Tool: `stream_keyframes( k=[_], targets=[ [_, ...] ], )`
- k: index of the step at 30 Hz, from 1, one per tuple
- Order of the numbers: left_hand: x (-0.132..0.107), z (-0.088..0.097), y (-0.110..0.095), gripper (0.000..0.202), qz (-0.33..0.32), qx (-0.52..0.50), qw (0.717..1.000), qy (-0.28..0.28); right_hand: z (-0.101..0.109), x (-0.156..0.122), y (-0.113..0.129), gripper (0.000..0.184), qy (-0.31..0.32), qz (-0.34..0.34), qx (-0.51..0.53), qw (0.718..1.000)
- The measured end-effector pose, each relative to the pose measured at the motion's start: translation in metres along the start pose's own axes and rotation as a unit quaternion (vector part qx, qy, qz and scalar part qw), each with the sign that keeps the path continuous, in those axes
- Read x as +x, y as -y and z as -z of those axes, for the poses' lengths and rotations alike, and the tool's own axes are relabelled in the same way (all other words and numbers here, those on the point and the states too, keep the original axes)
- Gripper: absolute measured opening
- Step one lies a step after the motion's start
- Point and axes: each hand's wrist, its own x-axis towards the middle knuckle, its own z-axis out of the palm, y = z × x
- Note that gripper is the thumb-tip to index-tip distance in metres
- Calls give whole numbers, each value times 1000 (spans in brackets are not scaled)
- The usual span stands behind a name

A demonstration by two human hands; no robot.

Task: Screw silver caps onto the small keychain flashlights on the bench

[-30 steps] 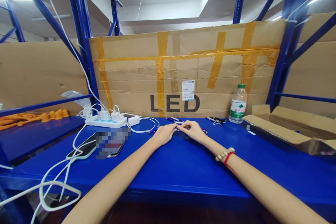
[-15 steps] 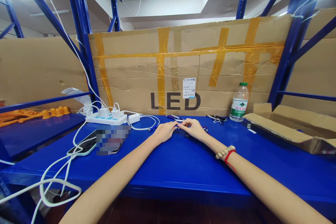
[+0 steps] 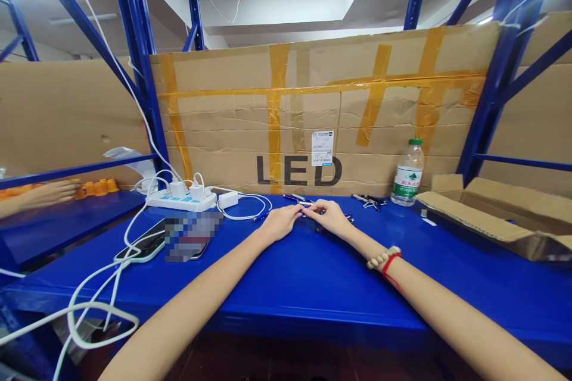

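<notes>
My left hand and my right hand meet far out on the blue table, fingertips together in a pinch on a small slim pen-like item that is mostly hidden by the fingers. Several similar small pens lie on the table just behind the hands. A bead bracelet and a red string sit on my right wrist.
A power strip with white chargers and cables stands at the left, with phones in front of it. A water bottle and an open cardboard box are at the right. Another person's hand rests on the left shelf near orange parts.
My hands have stayed together at the same spot. Another person's hand has come into view on the left shelf, over the orange parts.
</notes>
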Motion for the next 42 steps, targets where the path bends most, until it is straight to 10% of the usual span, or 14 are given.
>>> stream_keyframes(
  k=[14,29,42],
  targets=[
    [2,-4,-7,28,59,-268,962,-4,16,8,-2,30,1,117,29,993],
    [-5,0,-12,12,44,-198,978,45,22,4,-2,15,60,157,-96,981],
    [-6,0,-15,11,7,-106,994,-11,16,2,3,20,66,47,18,997]
  ],
)
